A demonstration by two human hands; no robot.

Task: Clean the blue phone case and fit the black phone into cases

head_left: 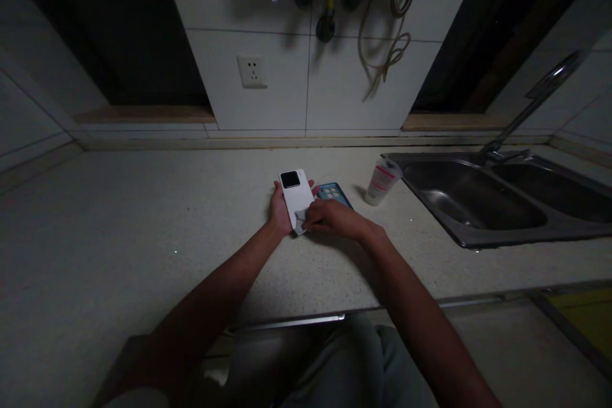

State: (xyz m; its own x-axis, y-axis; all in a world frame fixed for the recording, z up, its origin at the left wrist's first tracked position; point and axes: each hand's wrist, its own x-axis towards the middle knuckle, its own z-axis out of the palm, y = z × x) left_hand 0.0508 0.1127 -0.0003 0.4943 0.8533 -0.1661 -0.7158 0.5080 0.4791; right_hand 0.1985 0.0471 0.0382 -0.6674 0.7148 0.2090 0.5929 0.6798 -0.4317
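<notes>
A white phone (295, 194) with a black camera block lies back-up on the pale countertop (143, 229). My left hand (280, 210) is closed round its left edge and holds it. My right hand (329, 218) presses a small white cloth or wipe (301, 222) against the phone's lower end, fingers pinched together on it. A teal phone case (335, 192) lies just behind my right hand, touching or nearly touching the phone.
A small white bottle (381, 181) with red print stands tilted next to the steel double sink (478, 204) at the right, under a long tap (530, 105). A wall socket (252, 71), hanging ladles (326, 19) and a rope (389, 44) are on the tiled wall.
</notes>
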